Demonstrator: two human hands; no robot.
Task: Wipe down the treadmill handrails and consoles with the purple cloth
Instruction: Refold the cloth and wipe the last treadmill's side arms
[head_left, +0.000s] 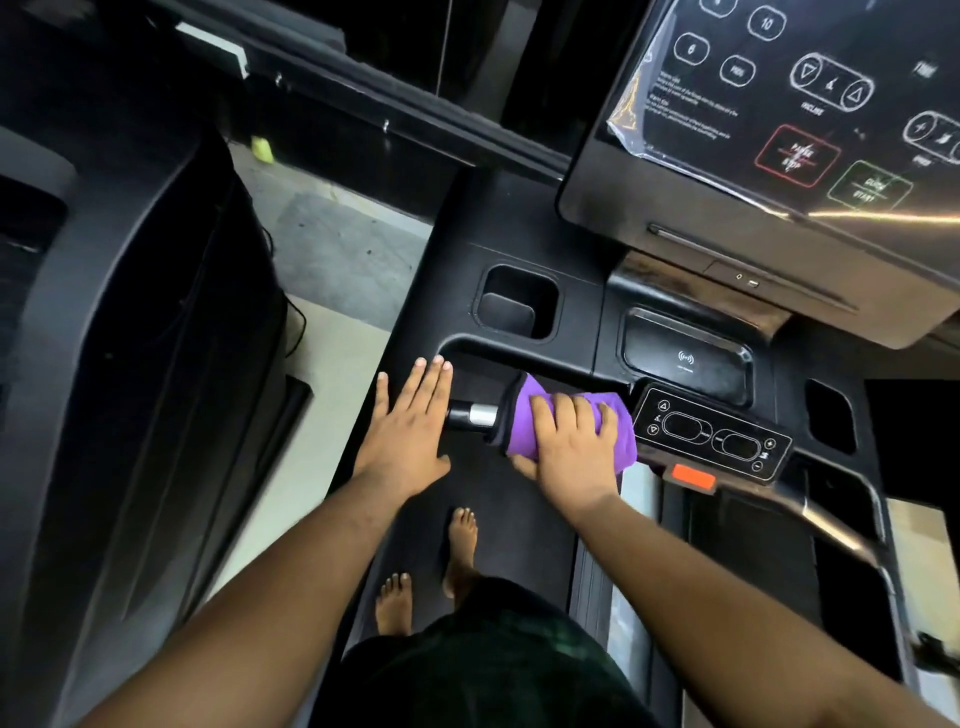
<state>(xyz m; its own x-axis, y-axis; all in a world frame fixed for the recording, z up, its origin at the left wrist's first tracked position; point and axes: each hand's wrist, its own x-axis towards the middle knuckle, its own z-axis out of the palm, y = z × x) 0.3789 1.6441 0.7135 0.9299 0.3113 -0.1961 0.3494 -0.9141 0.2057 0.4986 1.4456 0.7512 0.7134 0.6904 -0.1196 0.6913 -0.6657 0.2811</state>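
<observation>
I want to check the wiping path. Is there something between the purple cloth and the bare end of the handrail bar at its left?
Nothing lies on the bar itself: the silver and black section beside the purple cloth is bare. The left hand, fingers straight, is at the bar's far end. The right hand grips the cloth around the bar.

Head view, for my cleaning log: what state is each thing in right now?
purple cloth: wrapped around the front handlebar, under the right hand.
right hand: its grip closed on the cloth and bar.
left hand: flat, fingers straight, on the left handrail.
front handlebar: left end bare, metal sensor showing.
console screen: protective film peeling at its left edge.
cup holder: nothing visible inside.
</observation>
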